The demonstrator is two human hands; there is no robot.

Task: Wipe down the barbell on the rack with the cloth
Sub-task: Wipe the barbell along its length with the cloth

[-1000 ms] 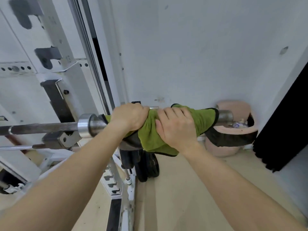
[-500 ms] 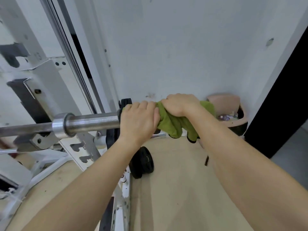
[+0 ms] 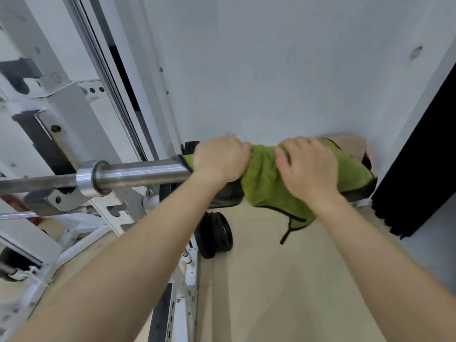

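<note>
The steel barbell (image 3: 138, 174) lies across the white rack's hook (image 3: 56, 198), its thick sleeve pointing right. A green cloth (image 3: 266, 178) with black trim is wrapped over the sleeve's outer end and hangs below it. My left hand (image 3: 219, 161) is clenched over the cloth's left part around the sleeve. My right hand (image 3: 308, 166) presses down on the cloth further right, near the sleeve's end. The sleeve's tip is hidden under the cloth.
The white rack upright (image 3: 81, 134) and its base rails stand at the left. Black weight plates (image 3: 217, 234) rest on the floor under the bar. A pink bin (image 3: 350, 144) sits in the corner behind the cloth. A dark curtain (image 3: 419, 169) hangs at the right.
The cloth, bunched at the sleeve's end half a second ago, is spread out along the sleeve again. My right hand now lies flat over it, and my hands are wider apart.
</note>
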